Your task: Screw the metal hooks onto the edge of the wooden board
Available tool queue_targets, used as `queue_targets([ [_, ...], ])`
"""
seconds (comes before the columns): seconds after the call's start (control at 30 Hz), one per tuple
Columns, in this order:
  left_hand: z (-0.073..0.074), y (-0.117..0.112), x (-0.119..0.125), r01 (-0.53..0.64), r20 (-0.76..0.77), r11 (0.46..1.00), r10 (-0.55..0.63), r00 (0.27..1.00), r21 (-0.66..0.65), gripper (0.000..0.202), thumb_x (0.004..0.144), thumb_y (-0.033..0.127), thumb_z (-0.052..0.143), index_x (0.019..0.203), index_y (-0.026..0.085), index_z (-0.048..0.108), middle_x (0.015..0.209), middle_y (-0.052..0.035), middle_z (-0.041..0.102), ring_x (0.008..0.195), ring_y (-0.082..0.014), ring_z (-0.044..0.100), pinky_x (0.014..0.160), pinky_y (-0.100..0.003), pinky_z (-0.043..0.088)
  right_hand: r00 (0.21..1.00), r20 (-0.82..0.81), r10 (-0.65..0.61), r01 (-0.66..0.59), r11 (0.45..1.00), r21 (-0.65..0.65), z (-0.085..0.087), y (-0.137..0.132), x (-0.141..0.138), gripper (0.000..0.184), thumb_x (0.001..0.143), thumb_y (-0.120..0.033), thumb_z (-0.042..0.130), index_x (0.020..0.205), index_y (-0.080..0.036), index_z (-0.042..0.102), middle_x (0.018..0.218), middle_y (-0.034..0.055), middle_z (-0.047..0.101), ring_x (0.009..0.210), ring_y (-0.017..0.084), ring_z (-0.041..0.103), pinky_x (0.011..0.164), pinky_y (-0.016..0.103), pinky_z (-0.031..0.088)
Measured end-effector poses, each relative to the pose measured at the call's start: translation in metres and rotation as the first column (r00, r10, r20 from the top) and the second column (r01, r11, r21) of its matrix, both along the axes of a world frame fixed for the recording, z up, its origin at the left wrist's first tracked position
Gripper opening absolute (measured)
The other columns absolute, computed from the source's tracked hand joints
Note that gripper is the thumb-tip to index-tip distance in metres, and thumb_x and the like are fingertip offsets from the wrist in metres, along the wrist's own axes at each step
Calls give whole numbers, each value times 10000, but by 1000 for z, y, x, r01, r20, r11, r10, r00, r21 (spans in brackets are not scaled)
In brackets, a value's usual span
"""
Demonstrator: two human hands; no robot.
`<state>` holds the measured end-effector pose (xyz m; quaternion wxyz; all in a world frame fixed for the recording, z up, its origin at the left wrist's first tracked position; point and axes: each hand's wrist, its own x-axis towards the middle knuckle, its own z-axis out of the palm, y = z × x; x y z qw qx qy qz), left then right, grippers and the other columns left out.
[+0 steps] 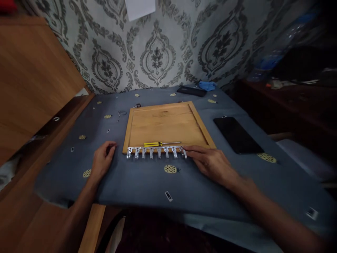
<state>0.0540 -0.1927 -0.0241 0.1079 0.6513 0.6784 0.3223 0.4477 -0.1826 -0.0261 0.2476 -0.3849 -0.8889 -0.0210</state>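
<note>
A wooden tray-like board [165, 124] lies on a blue-grey patterned cloth [147, 182]. A silver metal rail with several hooks [155, 151] rests along the board's near edge. Just behind it on the board lies a yellow-handled screwdriver [158, 143]. My right hand [210, 162] lies flat on the cloth, fingers stretched out and touching the rail's right end. My left hand [102, 160] rests on the cloth left of the board, fingers loosely curled, apart from the rail, holding nothing that I can see.
A black phone [237, 134] lies right of the board. Another dark device [191, 91] and a blue cloth [207, 85] sit at the back by the patterned wall. A wooden cabinet [31, 80] stands at the left. Small metal bits [168, 196] are scattered on the cloth.
</note>
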Motion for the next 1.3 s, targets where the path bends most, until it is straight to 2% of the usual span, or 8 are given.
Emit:
queue_targets([
  [0.13, -5, 4, -2, 14, -38, 1000, -13, 999, 11, 270, 950, 389, 576, 1052, 147, 638, 1004, -58, 680, 903, -196, 658, 831, -409, 537, 1000, 2, 7, -7, 999, -50, 2, 0, -2, 397, 861, -43, 485, 1067, -253, 751, 1131, 39, 754, 930, 206, 757, 790, 319, 627],
  [0.27, -8, 8, -3, 21, -69, 1000, -20, 997, 10, 258, 953, 357, 590, 1100, 148, 625, 1050, -63, 664, 904, -191, 657, 809, -399, 558, 1000, -1, 25, -25, 998, -53, 6, 0, -3, 404, 880, -50, 466, 1088, -247, 751, 1145, 54, 747, 962, 222, 750, 825, 356, 629],
  [0.47, -9, 10, -4, 55, -141, 998, -54, 989, 4, 262, 951, 342, 596, 1131, 152, 618, 1101, -73, 656, 932, -197, 657, 814, -402, 565, 998, -26, 49, -50, 998, -38, 9, 0, -4, 420, 870, -34, 455, 1071, -245, 757, 1107, 66, 758, 935, 228, 756, 788, 366, 641],
  [0.63, -9, 12, -4, 61, -189, 998, -58, 980, 7, 270, 951, 342, 596, 1146, 156, 614, 1122, -77, 651, 945, -200, 655, 821, -406, 565, 998, -19, 54, -54, 998, -26, 11, 0, -5, 439, 856, -17, 456, 1066, -256, 759, 1112, 52, 758, 943, 207, 754, 791, 326, 634],
  [0.93, -13, 13, -4, 40, -181, 999, -39, 983, 4, 286, 949, 344, 598, 1166, 159, 607, 1151, -83, 642, 973, -210, 650, 838, -420, 560, 1000, 25, 13, -10, 996, -88, 10, -2, -5, 425, 863, -21, 468, 1094, -237, 753, 1152, 66, 743, 988, 215, 741, 842, 337, 616],
  [1.1, -11, 14, -4, 48, -201, 999, -46, 978, 4, 291, 947, 343, 601, 1169, 155, 605, 1145, -82, 644, 963, -208, 653, 828, -416, 564, 1000, 16, 26, -25, 996, -80, 13, -3, -6, 449, 842, 0, 469, 1083, -246, 756, 1139, 58, 747, 981, 206, 741, 835, 318, 612],
  [1.3, -12, 14, -4, 38, -205, 999, -36, 978, 4, 290, 948, 344, 600, 1171, 158, 605, 1153, -83, 642, 971, -210, 652, 833, -418, 563, 999, 14, 37, -36, 996, -81, 13, -3, -6, 446, 840, 5, 468, 1080, -238, 756, 1138, 68, 746, 972, 226, 743, 812, 350, 623],
])
